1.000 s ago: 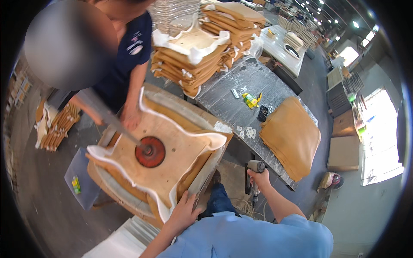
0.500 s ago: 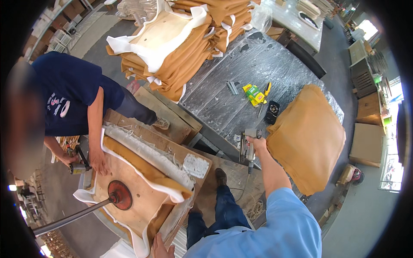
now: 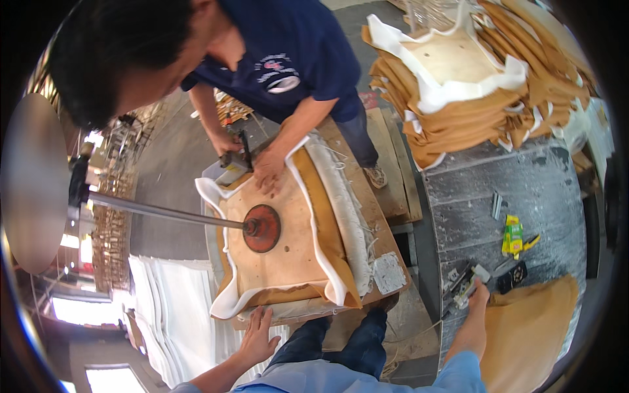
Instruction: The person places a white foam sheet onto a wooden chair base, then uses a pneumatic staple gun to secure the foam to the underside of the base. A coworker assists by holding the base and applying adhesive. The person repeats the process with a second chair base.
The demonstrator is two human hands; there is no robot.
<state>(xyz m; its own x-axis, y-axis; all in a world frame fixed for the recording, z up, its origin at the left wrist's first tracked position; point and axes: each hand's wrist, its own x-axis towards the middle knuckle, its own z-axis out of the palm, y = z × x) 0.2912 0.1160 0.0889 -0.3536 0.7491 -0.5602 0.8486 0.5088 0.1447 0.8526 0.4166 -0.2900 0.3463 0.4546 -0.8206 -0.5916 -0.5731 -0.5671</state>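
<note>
My left hand (image 3: 257, 337) is open, its fingers spread against the near edge of a seat panel (image 3: 295, 255). The panel lies with its bare wood face up, ringed by brown leather and white padding folded over its edges. A red round pad (image 3: 262, 228) on a metal rod presses on its middle. Out to the right, my right hand (image 3: 480, 296) is closed around a staple gun (image 3: 466, 285) at the dark worktable (image 3: 472, 196). Across the panel, a co-worker in a navy shirt holds another staple gun (image 3: 234, 168) at its far left corner, the other hand resting on the wood.
Brown leather sheets (image 3: 534, 327) cover the worktable's near end. By them are a yellow-green packet (image 3: 513, 237), a black item (image 3: 511, 276) and staple strips (image 3: 496, 205). Stacked covered seats (image 3: 452, 111) stand at the back right. White sheets (image 3: 173, 314) pile up at lower left.
My view has swung left, so the panel sits nearer the middle. More of my left hand shows, fingers spread at the panel's edge. The co-worker leans over the panel; my right hand keeps the staple gun.
</note>
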